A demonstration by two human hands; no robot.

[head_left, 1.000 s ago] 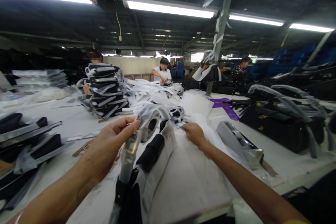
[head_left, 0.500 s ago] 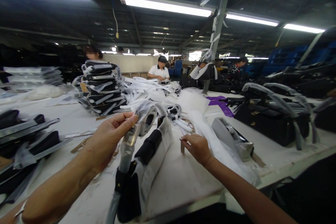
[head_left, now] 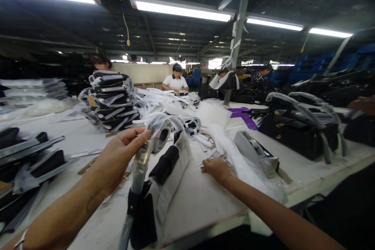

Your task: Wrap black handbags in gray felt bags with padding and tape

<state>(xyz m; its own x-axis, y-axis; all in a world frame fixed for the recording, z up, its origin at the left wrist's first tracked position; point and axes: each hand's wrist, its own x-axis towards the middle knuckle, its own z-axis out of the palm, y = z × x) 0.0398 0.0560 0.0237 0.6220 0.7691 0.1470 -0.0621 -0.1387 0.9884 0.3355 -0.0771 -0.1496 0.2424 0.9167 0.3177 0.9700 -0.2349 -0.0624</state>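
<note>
My left hand (head_left: 121, 152) pinches the plastic-wrapped handle (head_left: 141, 164) of a black handbag (head_left: 144, 216) between thumb and fingers. The bag stands on the white table, its near end toward me, with pale wrapping (head_left: 177, 170) along its right side. To the right of the bag, my right hand (head_left: 218, 170) is low at the tabletop, fingers closed together. Whatever the fingertips hold is too small or hidden to make out. Beyond that hand lie small paper and cardboard scraps (head_left: 209, 150).
Stacked black bags (head_left: 113, 99) rise at back left; more wrapped black pieces (head_left: 52, 164) lie at left. A grey wrapped item (head_left: 254, 150), white foam sheeting (head_left: 238, 156) and a black handbag (head_left: 290, 133) occupy the right. A person in white (head_left: 175, 82) sits across the table (head_left: 202, 207).
My right hand has lowered to the tabletop; the small brown strip hanging from its fingers earlier no longer shows clearly. My left hand keeps its hold on the handle. The view has shifted slightly.
</note>
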